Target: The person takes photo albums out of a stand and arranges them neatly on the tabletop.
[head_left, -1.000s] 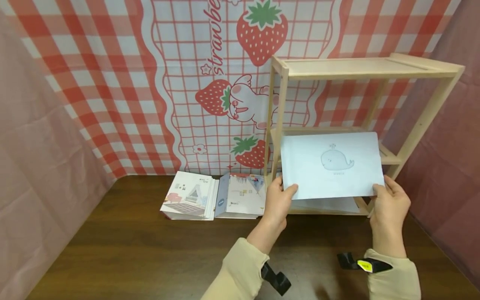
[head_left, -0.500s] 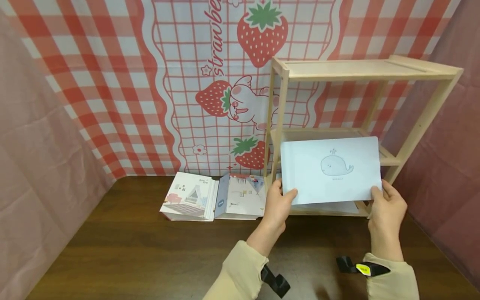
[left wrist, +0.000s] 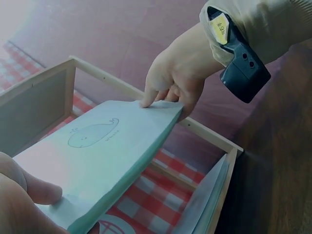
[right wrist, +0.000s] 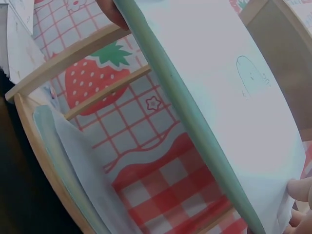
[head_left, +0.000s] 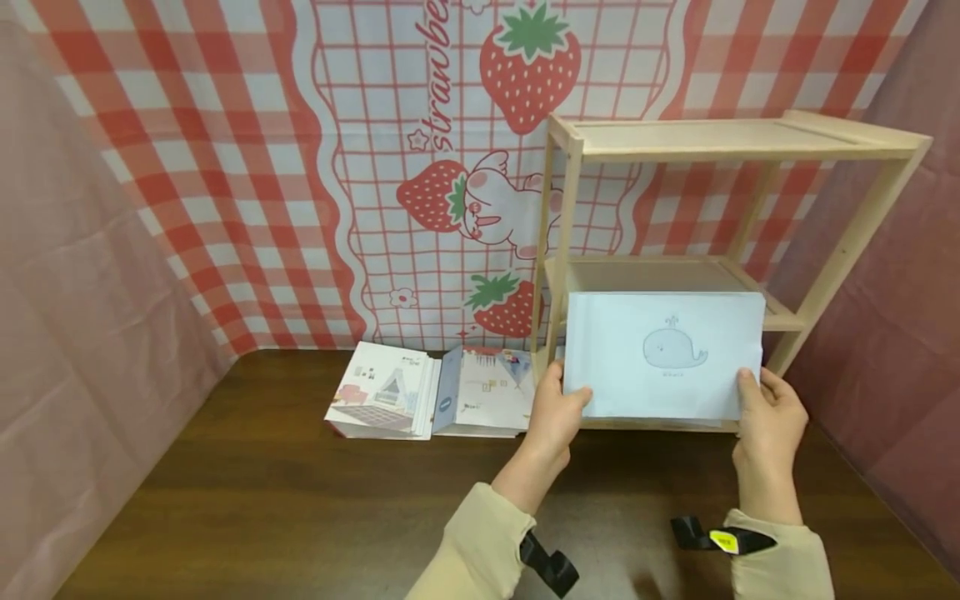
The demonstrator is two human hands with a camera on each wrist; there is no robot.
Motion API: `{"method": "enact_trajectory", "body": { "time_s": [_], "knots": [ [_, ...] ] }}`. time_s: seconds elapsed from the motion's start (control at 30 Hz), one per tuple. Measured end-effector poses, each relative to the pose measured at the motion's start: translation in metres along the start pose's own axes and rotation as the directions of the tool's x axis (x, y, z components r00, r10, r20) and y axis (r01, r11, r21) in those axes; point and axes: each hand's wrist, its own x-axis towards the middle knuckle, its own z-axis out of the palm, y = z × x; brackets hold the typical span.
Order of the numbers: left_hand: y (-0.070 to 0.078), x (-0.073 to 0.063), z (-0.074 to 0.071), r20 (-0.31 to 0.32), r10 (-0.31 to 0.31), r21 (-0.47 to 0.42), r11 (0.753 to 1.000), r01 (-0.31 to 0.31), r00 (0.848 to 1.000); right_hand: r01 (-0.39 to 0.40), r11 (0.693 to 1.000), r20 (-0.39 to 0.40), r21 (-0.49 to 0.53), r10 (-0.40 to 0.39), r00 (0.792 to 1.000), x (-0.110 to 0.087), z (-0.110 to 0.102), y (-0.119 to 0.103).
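Observation:
A white notebook (head_left: 615, 354) with a line-drawn whale on its face is held up in front of the wooden rack (head_left: 750, 152). My left hand (head_left: 551, 421) grips its lower left corner, the thumb lying on the face. At the lower right edge, my right hand (head_left: 770, 429) pinches it between thumb and fingers. In the right wrist view the notebook (right wrist: 214, 97) shows a thick pale green edge. Another flat white stack (right wrist: 83, 156) with a similar edge lies on the rack's bottom level, mostly hidden behind the held notebook in the head view.
Two stacks of books stand left of the rack: one with a house on its cover (head_left: 382, 387), one with a blue-edged cover (head_left: 487, 392). The middle shelf (head_left: 660, 273) lies just behind the notebook. A checked strawberry cloth (head_left: 225, 167) hangs behind.
Both hands have lowered the notebook, bringing its upper edge below the middle shelf's back rail. It now sits more level, and more of that shelf shows. The book stacks stay put.

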Motion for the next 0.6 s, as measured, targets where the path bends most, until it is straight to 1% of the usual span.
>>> {"method": "enact_trajectory", "body": {
  "time_s": [0.07, 0.2, 0.4, 0.5, 0.6],
  "knots": [
    [-0.001, -0.001, -0.001, 0.002, -0.005, 0.006, 1.000, 0.005, 1.000, 0.004, 1.000, -0.005, -0.008, -0.004, 1.000, -0.001, 0.001, 0.002],
    [-0.003, -0.003, -0.003, 0.006, -0.015, 0.010, 1.000, 0.015, 1.000, 0.022, 1.000, -0.003, 0.014, -0.022, 1.000, -0.003, 0.003, 0.005],
    [-0.005, -0.005, -0.008, 0.001, -0.019, 0.035, 0.999, 0.019, 1.000, 0.016, 1.000, -0.023, 0.025, -0.016, 1.000, -0.006, 0.006, 0.007],
    [-0.006, -0.005, -0.010, -0.001, -0.016, 0.044, 0.999, 0.016, 1.000, 0.025, 1.000, -0.015, 0.016, -0.024, 1.000, -0.008, 0.008, 0.008],
    [-0.007, -0.005, -0.011, 0.000, -0.013, 0.048, 0.999, 0.013, 1.000, 0.034, 0.999, -0.009, 0.032, -0.033, 0.999, -0.008, 0.009, 0.009]
  ]
}}
